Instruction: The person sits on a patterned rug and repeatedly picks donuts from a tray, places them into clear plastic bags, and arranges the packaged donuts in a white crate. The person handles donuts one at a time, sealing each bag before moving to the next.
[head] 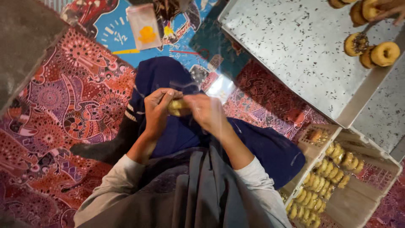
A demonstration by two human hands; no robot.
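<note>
Both my hands are up over my lap, dead centre of the view. My left hand (pixel 157 110) curls its fingers around a single small yellowish doughnut (pixel 177 106), pinching it from the nine o'clock side. My right hand (pixel 206 112) meets it from three o'clock, fingertips pressed onto the same doughnut, with a thin clear plastic wrapper (pixel 219 86) catching the light just past my knuckles, up toward one o'clock. So that's one doughnut, two hands on it, held above my dark blue trousers (pixel 177 76).

Up at one to two o'clock lies a big metal tray (pixel 295 55), speckled all over with dark sprinkles. On its far corner I count about six ring doughnuts (pixel 384 53), one of them with dark topping; a few are cut off by the edge of the view, so the count is rough. Another person's hand (pixel 390 10) reaches in at that top corner.

Down at four o'clock sits a pale plastic crate (pixel 363 198), with wrapped doughnuts (pixel 322 177) lined up in two rows, too tightly packed for an exact count.

At twelve o'clock one small clear bag (pixel 144 26) with a yellow mark lies flat on the patterned red mat (pixel 55 105).
</note>
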